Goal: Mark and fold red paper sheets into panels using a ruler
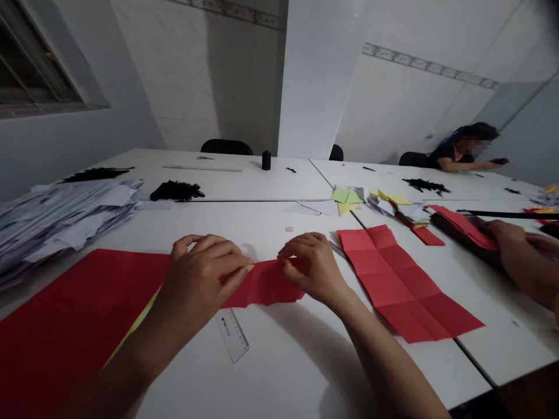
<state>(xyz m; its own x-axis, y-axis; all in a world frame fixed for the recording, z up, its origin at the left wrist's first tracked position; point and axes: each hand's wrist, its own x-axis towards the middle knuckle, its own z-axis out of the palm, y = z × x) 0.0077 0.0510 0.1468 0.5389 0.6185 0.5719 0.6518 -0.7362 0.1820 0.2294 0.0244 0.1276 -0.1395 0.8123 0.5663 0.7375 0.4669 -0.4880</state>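
Observation:
A folded piece of red paper (266,283) is held just over the white table between my two hands. My left hand (207,273) pinches its left end between thumb and fingers. At the upper right edge of the paper, my right hand (312,265) grips it with bent fingers. Under the paper lies a clear ruler (234,336), its upper part hidden. A large red sheet (87,314) rests at the left, partly behind my left forearm. To the right, a creased red sheet (404,279) lies unfolded.
Stacked white papers (87,215) fill the left side. Farther back are black yarn (177,190), a black spool (266,160) and green paper pieces (348,195). Another person's hands (524,250) hold red paper at the right; one more person (467,148) leans on the far table.

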